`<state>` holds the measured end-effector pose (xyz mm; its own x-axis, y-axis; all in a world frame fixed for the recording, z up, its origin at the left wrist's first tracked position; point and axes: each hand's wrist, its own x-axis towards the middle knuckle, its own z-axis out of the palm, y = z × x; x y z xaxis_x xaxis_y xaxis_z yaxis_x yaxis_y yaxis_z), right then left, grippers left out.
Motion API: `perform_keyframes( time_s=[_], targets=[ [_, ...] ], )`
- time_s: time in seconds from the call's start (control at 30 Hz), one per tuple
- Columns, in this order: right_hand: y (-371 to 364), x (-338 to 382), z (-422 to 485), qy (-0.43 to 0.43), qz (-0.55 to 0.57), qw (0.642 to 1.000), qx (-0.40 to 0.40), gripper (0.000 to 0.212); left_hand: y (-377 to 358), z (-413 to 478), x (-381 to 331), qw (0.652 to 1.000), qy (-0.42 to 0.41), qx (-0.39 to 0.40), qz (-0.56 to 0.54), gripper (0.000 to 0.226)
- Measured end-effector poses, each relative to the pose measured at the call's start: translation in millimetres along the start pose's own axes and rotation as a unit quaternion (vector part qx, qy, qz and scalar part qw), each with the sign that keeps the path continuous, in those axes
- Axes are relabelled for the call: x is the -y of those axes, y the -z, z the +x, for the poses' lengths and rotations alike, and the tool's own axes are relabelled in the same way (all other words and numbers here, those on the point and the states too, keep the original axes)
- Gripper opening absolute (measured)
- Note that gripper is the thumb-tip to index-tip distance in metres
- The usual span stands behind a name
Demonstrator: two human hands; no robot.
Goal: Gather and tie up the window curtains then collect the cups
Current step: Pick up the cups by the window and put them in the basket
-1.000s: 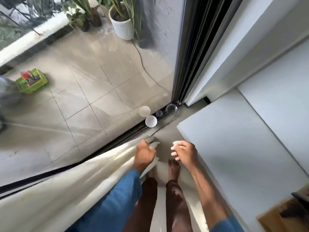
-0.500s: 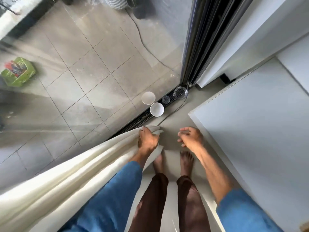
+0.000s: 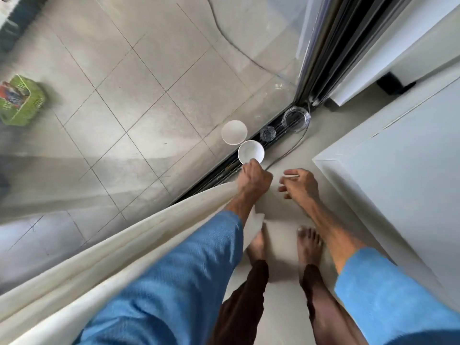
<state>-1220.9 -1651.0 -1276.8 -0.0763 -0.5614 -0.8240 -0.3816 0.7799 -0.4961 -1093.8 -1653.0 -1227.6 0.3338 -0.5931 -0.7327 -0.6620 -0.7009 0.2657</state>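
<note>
Far to the left of the white cup (image 3: 251,152), a green basket (image 3: 22,100) is sitting on the grey tiles outside the glass. Below and to the left of the cup, the cream curtain (image 3: 124,245) is lying in long folds, running up from the lower left corner towards the cup. The left hand (image 3: 254,180), coming out of a blue sleeve (image 3: 186,270), is hovering just under the cup's near rim. Its fingers are curling tight, and they seem to be gripping the curtain's top edge, which is ending right at the knuckles.

The cup itself is standing upright on the dark door track (image 3: 219,175). A second pale round shape (image 3: 234,132) is showing just above and left of it on the glass side; I cannot tell whether it is a reflection or another cup. Just right of the cup, a small clear glass (image 3: 267,133) is sitting on the track, and further right a larger clear jar (image 3: 296,118) is resting in the corner.

Below and right of the cup, the right hand (image 3: 300,183) is hanging with loose, spread fingers, holding nothing. Far right of the cup, a white cabinet (image 3: 398,183) is filling the floor's edge.
</note>
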Motion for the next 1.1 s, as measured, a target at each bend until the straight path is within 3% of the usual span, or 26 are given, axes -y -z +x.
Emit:
perform_keyframes(
  time_s=[0.37,0.57,0.6,0.7,0.9,1.1],
  targets=[
    [-57.5,4.3,158.5,-0.001,0.106,0.992,-0.066,0.019,-43.9,160.4,-4.1,0.997,-0.053,-0.026,0.054,0.021],
    [-59.6,-4.0,230.8,-0.081,0.27,0.955,-0.096,0.042,-67.4,218.0,2.7,0.996,-0.048,-0.021,0.069,0.019],
    [-58.1,-7.6,240.7,-0.088,0.285,0.95,-0.095,0.042,-71.9,225.1,5.0,0.996,-0.046,-0.029,0.073,0.027],
    [-54.9,-12.7,257.1,-0.085,0.29,0.949,-0.088,0.037,-78.0,229.7,5.8,0.993,-0.056,-0.048,0.093,0.043],
    [-48.5,-0.3,268.5,-0.068,0.326,0.94,-0.072,0.015,-76.3,223.3,-2.4,0.995,-0.047,-0.083,0.018,0.035],
    [-41.6,-0.4,213.0,-0.111,0.332,0.936,-0.048,0.015,-58.8,181.2,6.7,0.99,-0.07,-0.121,0.0,0.033]
  ],
)
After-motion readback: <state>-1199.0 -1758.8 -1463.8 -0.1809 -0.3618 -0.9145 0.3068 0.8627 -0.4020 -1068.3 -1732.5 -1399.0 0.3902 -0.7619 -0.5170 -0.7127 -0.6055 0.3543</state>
